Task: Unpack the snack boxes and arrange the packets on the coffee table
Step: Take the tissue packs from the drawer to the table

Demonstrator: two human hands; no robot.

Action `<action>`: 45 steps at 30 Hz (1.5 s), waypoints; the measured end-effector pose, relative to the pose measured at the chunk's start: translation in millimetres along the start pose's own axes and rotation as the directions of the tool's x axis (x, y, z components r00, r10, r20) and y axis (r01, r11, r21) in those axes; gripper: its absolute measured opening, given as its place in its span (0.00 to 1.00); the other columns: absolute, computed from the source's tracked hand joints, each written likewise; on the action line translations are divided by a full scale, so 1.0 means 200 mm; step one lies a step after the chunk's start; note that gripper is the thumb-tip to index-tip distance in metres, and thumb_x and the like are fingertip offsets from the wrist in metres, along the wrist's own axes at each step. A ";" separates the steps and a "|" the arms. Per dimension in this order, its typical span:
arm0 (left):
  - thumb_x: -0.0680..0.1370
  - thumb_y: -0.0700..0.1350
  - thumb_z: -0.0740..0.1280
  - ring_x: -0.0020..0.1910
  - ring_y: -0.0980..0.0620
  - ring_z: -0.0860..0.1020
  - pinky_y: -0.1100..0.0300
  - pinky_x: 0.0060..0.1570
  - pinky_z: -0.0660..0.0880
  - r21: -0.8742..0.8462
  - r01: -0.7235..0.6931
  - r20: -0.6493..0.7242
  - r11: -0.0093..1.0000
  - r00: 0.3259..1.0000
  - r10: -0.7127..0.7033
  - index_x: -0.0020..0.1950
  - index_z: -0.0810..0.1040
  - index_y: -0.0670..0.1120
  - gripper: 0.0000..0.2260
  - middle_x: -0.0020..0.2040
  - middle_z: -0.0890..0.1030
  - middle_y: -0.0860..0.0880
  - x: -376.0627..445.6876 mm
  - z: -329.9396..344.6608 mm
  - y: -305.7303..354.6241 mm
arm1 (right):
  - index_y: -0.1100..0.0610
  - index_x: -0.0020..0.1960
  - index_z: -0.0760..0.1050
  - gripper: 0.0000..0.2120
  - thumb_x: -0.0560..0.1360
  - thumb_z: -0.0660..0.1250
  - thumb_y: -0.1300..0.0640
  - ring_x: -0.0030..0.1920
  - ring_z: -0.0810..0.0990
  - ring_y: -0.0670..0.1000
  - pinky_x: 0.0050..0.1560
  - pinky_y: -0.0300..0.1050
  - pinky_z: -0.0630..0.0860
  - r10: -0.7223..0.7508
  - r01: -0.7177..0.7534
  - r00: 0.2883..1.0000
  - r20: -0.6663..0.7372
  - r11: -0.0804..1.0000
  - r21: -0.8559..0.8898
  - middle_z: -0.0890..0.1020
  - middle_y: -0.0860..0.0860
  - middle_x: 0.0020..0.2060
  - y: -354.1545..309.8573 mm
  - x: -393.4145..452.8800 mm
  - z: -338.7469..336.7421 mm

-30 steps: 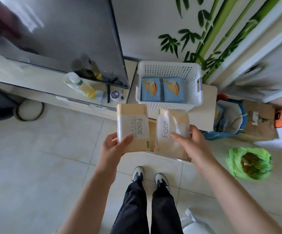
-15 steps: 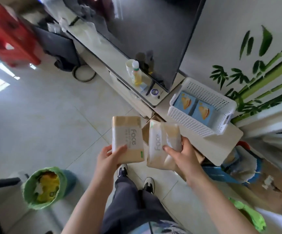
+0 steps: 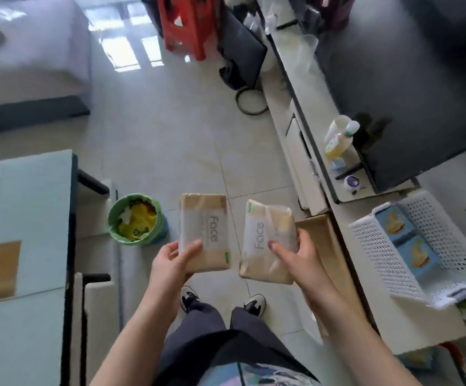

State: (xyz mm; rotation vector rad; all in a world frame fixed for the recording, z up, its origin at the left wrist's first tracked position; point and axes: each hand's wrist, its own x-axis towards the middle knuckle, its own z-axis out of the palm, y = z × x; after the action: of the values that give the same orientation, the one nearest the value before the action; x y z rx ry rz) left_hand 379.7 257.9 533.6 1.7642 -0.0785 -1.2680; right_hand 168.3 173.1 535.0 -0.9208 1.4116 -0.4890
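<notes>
One tan "Face" packet (image 3: 204, 232) is gripped in the left hand (image 3: 170, 263) and another (image 3: 268, 240) in the right hand (image 3: 300, 254), both held over the floor, while nothing is yet laid near the coffee table's right edge (image 3: 71, 218) and two blue boxes (image 3: 406, 240) remain in the white basket (image 3: 387, 260).

Bare forearms, dark trousers (image 3: 198, 338), black-and-white sneakers (image 3: 190, 298).

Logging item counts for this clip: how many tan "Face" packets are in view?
2. One packet is held in the left hand; the other packet is in the right hand. More could be out of view.
</notes>
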 end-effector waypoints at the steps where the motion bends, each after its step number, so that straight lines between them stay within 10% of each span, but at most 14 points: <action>1: 0.74 0.44 0.72 0.54 0.44 0.81 0.51 0.53 0.78 -0.035 0.007 -0.026 0.999 1.000 -0.008 0.64 0.73 0.41 0.21 0.56 0.82 0.41 0.00 -0.06 0.00 | 0.55 0.65 0.68 0.21 0.75 0.70 0.58 0.53 0.81 0.50 0.45 0.43 0.80 0.001 0.000 1.000 0.021 1.000 -0.022 0.80 0.52 0.55 -0.01 0.01 0.07; 21: 0.74 0.44 0.72 0.49 0.48 0.83 0.55 0.47 0.79 -0.467 -0.079 -0.342 0.880 0.935 -0.097 0.66 0.72 0.41 0.22 0.54 0.84 0.44 0.11 -1.34 0.04 | 0.51 0.62 0.67 0.18 0.76 0.69 0.55 0.52 0.80 0.50 0.45 0.47 0.81 0.031 0.150 0.893 0.450 0.920 -0.362 0.79 0.50 0.54 -0.25 0.03 1.64; 45: 0.74 0.45 0.73 0.42 0.47 0.81 0.56 0.42 0.75 -0.818 -0.398 -0.574 0.414 0.610 -0.547 0.59 0.78 0.39 0.16 0.49 0.84 0.41 0.35 -1.80 0.02 | 0.52 0.59 0.69 0.17 0.73 0.71 0.55 0.51 0.80 0.55 0.47 0.52 0.81 0.349 0.521 0.571 0.743 0.545 -0.657 0.79 0.52 0.53 -0.43 0.27 2.86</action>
State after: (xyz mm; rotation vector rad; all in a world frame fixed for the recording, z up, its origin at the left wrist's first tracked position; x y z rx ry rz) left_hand 691.4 447.9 499.3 1.0946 1.1022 -0.2145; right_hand 746.2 224.8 517.6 -1.7417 0.5848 0.6628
